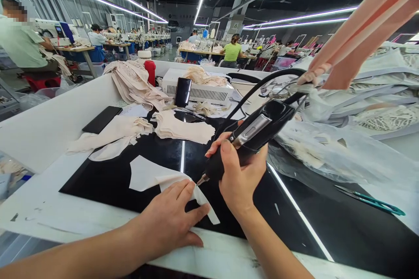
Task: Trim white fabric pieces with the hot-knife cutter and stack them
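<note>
My right hand (pixel 240 174) is wrapped round a black corded hand tool (pixel 258 126) with a silver lever on its side. Its pointed metal tip (pixel 203 179) meets or nearly meets a pale cut fabric piece (pixel 144 172) beside my left fingertips. My left hand (pixel 173 216) lies over that fabric with its fingers apart, pressing it onto the glossy black board (pixel 108 178). Part of the fabric is hidden under the fingers, and a narrow end runs out to the right of them.
Stacked fabric pieces (pixel 181 127), a phone (pixel 183 91) and a white vented box (pixel 168 79) stand behind. Another dark phone (pixel 102 119) lies left. Teal-handled scissors (pixel 376 202) and a plastic bag (pixel 327 148) are right. Peach straps (pixel 360 35) hang above. People sit at sewing machines beyond.
</note>
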{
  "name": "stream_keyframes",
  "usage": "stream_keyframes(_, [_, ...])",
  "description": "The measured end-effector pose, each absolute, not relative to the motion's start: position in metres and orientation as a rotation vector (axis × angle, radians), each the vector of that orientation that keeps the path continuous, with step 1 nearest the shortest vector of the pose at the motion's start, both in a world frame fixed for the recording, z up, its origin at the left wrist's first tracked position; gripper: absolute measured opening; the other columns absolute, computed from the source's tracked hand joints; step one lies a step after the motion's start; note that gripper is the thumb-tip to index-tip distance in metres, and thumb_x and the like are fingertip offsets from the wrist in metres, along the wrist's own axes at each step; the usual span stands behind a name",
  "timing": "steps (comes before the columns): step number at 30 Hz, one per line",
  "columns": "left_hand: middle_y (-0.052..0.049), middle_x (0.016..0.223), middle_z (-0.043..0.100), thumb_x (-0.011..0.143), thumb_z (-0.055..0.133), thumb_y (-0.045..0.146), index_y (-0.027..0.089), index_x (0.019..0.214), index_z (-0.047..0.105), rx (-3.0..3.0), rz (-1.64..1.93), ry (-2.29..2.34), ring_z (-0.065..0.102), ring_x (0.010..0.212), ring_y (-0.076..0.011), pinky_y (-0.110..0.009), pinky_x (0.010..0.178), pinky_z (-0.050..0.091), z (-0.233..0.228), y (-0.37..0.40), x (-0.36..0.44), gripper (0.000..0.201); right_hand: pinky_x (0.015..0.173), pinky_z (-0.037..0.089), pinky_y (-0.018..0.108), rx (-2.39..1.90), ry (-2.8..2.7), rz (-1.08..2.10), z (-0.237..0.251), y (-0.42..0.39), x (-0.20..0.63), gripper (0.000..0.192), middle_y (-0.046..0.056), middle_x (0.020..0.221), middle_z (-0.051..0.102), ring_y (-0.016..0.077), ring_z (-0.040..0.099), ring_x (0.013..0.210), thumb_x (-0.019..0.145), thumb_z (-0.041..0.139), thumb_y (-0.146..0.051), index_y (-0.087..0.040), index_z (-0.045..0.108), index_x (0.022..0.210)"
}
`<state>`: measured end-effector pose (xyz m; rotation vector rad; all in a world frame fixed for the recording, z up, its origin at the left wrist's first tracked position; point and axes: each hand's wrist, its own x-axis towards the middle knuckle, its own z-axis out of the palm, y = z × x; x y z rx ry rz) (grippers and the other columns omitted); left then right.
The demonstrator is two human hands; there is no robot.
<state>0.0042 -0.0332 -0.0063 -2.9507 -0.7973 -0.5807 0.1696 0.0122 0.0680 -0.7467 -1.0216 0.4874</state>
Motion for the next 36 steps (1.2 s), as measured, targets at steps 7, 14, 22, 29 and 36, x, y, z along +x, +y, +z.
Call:
stream_keyframes(7, [-0.021,0.14,0.07,0.098,0.081,0.057,0.014,0.145,0.064,-2.963,-0.571,-0.929,0.073,0.126,-0.0325,-0.042,0.107,0.064,0.012,-0.035,-0.007,0.066,0.055,0.06,0.026,-0.761,-0.991,0.508,0.069,0.002,0.168,0.031,-0.008,0.08,0.073,0.0115,0.066,0.058,0.083,0.085,-0.025,-0.027,0.061,0.102])
stream_keyframes(14, [-0.021,0.14,0.071,0.085,0.092,0.06,0.015,0.134,0.07,-2.903,-0.595,-0.882,0.072,0.128,-0.036,-0.045,0.109,0.063,0.004,-0.034,-0.005,0.07,0.055,0.059,0.027,-0.756,-1.014,0.503,0.068,0.0,0.168,0.036,-0.008,0.08,0.073,0.012,0.065,0.055,0.085,0.089,-0.038,-0.027,0.06,0.104])
stream_keyframes(22, [-0.023,0.141,0.071,0.082,0.091,0.068,0.015,0.133,0.072,-2.837,-0.618,-0.855,0.072,0.129,-0.0368,-0.045,0.108,0.063,-0.005,-0.034,-0.002,0.076,0.056,0.06,0.029,-0.737,-0.993,0.493,0.071,0.009,0.166,0.038,-0.008,0.079,0.072,0.0124,0.066,0.055,0.085,0.089,-0.043,-0.027,0.059,0.103])
stream_keyframes(29, [-0.023,0.144,0.07,0.082,0.091,0.068,0.016,0.137,0.071,-2.856,-0.632,-0.861,0.071,0.132,-0.0372,-0.046,0.109,0.062,-0.008,-0.033,-0.002,0.078,0.055,0.058,0.028,-0.717,-0.996,0.492,0.068,0.013,0.163,0.03,-0.009,0.08,0.073,0.0113,0.065,0.057,0.084,0.083,-0.021,-0.027,0.058,0.101])
stream_keyframes(36, [-0.026,0.147,0.067,0.084,0.09,0.065,0.014,0.138,0.07,-2.894,-0.623,-0.865,0.069,0.135,-0.0394,-0.049,0.11,0.062,-0.006,-0.033,-0.001,0.077,0.057,0.06,0.028,-0.735,-1.004,0.483,0.067,0.013,0.163,0.027,-0.008,0.081,0.073,0.0112,0.066,0.058,0.086,0.081,-0.021,-0.027,0.059,0.101])
